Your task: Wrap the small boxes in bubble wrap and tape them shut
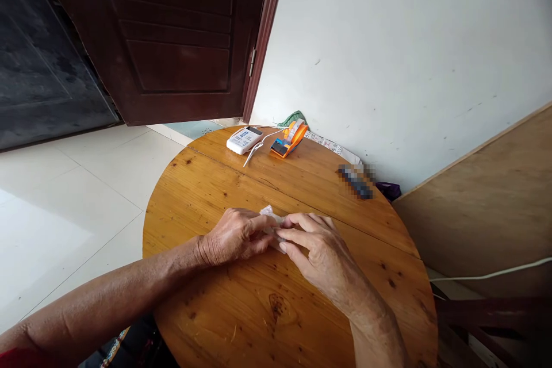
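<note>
Over the middle of the round table, both hands are on a small, whitish, see-through piece of crumpled plastic (267,211). My left hand (237,234) has its fingers curled and closed on the left side of it. From the right, my right hand (317,241) pinches the other side, with the thumb near and the fingertips beyond. A crinkled end sticks up between the hands, and a flat pale part shows below the fingers. Much of the piece is covered by my fingers, so its exact kind cannot be made out.
At the far side of the wooden table (207,305) lie a white power bank (244,140) with a white cable (257,152) and an orange tape dispenser (290,139). A blurred dark object (356,182) lies at the right. Behind stand a white wall and a brown door (172,40).
</note>
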`<state>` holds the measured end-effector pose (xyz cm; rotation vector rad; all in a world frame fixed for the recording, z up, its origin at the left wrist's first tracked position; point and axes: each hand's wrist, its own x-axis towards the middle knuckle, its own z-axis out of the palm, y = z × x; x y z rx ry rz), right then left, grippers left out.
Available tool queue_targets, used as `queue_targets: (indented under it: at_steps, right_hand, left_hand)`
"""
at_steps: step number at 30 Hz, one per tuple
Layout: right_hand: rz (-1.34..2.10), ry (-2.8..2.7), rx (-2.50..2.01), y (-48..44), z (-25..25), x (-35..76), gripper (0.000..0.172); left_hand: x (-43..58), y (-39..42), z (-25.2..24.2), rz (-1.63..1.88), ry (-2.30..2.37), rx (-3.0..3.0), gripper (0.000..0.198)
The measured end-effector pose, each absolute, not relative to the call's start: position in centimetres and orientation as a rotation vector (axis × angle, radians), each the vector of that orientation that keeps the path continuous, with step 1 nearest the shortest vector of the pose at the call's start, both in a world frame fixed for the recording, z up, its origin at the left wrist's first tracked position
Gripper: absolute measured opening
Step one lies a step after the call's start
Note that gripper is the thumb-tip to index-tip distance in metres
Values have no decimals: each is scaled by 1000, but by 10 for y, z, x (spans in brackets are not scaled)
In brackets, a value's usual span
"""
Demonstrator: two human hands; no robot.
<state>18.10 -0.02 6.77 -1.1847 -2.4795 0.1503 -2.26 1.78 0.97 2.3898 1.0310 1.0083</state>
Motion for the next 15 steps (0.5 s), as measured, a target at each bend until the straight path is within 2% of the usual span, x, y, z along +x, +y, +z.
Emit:
queue_targets:
  at_steps: [9,13,15]
  right_hand:
    - [392,-2329,-1226,0,74,186,22]
    - [437,-2008,-1336,15,55,184,13]
    - [542,-1919,-1373,21,43,182,24]
  left_hand:
    - [-24,20,12,1070,932,2564,18]
    - [-26,20,14,1027,890,2582,20]
    - [-26,21,14,1023,876,2586,21]
